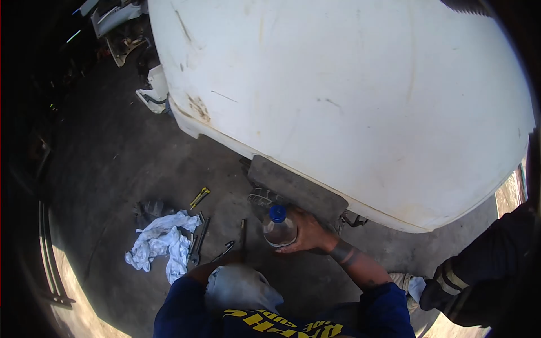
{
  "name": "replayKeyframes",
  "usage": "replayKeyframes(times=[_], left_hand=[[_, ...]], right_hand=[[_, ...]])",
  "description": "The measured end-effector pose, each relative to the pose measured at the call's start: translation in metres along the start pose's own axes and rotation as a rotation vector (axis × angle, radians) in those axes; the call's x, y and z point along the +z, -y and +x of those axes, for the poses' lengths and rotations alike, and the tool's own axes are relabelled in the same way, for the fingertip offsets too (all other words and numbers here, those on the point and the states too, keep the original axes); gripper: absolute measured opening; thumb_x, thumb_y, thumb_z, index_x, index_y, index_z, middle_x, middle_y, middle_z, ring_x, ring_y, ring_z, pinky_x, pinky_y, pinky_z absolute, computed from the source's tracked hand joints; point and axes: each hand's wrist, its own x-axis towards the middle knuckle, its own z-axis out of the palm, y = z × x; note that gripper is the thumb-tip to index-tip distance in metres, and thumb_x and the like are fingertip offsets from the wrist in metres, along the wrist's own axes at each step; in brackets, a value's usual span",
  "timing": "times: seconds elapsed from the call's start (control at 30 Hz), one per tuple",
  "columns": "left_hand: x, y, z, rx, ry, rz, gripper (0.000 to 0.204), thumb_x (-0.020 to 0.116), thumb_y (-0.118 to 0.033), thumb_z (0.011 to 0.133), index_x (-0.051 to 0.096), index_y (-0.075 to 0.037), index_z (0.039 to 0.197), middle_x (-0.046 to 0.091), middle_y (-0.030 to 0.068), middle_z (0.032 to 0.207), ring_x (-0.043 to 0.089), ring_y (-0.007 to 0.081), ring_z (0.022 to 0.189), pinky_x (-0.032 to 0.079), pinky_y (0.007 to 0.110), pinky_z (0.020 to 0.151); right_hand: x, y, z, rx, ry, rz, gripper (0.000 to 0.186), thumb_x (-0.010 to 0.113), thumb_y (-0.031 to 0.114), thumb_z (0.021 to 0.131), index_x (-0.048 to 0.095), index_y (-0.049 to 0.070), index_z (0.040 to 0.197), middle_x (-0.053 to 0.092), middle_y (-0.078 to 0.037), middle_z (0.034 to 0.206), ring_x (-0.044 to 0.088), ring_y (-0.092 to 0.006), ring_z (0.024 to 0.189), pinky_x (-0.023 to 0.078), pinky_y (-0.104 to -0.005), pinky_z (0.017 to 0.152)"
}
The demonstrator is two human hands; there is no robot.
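My right hand is wrapped round a clear plastic bottle with a blue cap, upright below the edge of a large white vehicle panel. The forearm of my left arm reaches in low, and my left hand is mostly hidden behind my grey-clad knee. Just beyond it a dark rod-shaped tool points away from me; I cannot tell whether the hand holds it. A small metal tool lies beside that. Left of these a spanner rests against a crumpled white cloth.
A yellow knife-like tool and a dark, shiny item lie on the grey floor near the cloth. A dark grey panel sits under the white edge. At the right stands another person's leg in dark trousers with a pale band.
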Motion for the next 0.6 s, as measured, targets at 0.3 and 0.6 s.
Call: replayKeyframes(times=[0.3, 0.6], left_hand=[[-0.214, 0.034, 0.106, 0.300, -0.763, 0.243, 0.046, 0.068, -0.036, 0.081, 0.065, -0.006, 0.115, 0.062, 0.0217, 0.122, 0.056, 0.0419, 0.117, 0.047, 0.048, 0.098], [-0.272, -0.044, 0.141, 0.092, -0.826, -0.237, 0.038, 0.065, -0.034, 0.084, 0.066, -0.007, 0.111, 0.063, 0.0208, 0.114, 0.058, 0.0407, 0.109, 0.048, 0.049, 0.092]], right_hand=[[0.026, -0.017, -0.003, 0.043, -0.102, -0.034, 0.112, 0.086, 0.062, 0.050, 0.046, -0.001, 0.133, 0.054, -0.025, 0.125, 0.047, -0.0396, 0.120, 0.033, -0.0470, 0.107], [0.027, -0.016, -0.002, -0.010, -0.153, -0.088, 0.102, 0.087, 0.058, 0.046, 0.051, 0.002, 0.123, 0.058, -0.019, 0.114, 0.052, -0.0363, 0.110, 0.037, -0.0443, 0.099]])
